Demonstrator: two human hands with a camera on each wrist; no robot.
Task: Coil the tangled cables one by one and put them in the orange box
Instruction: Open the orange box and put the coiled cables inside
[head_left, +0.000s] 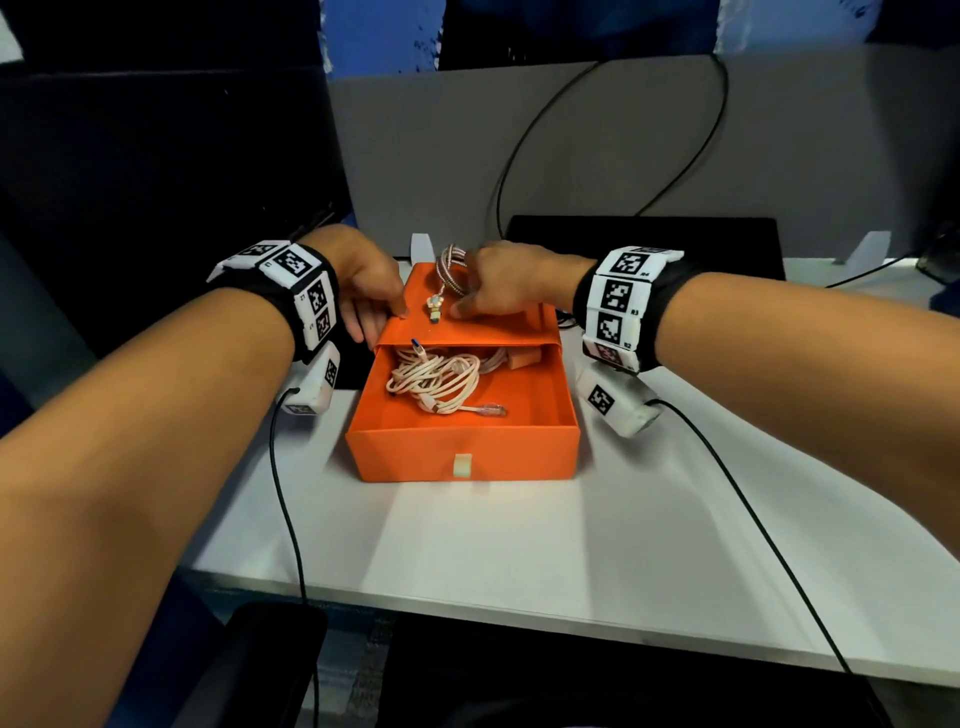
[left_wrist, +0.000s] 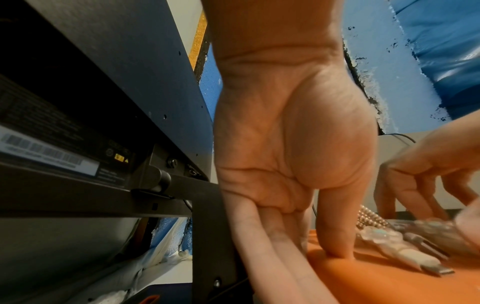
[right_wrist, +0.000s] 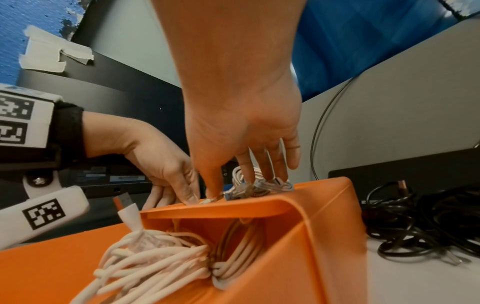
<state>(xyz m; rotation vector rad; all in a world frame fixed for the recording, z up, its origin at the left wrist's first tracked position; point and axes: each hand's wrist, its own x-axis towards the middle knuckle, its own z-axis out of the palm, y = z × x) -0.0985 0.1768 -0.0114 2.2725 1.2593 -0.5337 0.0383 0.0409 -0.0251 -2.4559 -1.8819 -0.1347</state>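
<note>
Orange box (head_left: 462, 447) mid bench (head_left: 571, 545), drawer slid open toward 6 o'clock, white cables (head_left: 436, 382) coiled inside, left hand (head_left: 363, 291) fingers straight, pressing sleeve edge at 9 o'clock, right hand (head_left: 506, 286) fingers curled on braided cable (head_left: 451, 267) atop sleeve at 12 o'clock, black cables (right_wrist: 426, 224) at 3 o'clock

The right wristband (head_left: 618, 301) carries square black-and-white code tags; small marks beside two of them read "R3" and "R2", and a third beside the top tag is too small to read. The tags on the left wristband (head_left: 306, 291) have small marks that cannot be read. The black device (left_wrist: 78, 144) bears a white barcode sticker (left_wrist: 49, 152) and a yellow warning sign (left_wrist: 119, 158), with print too blurred to read.
</note>
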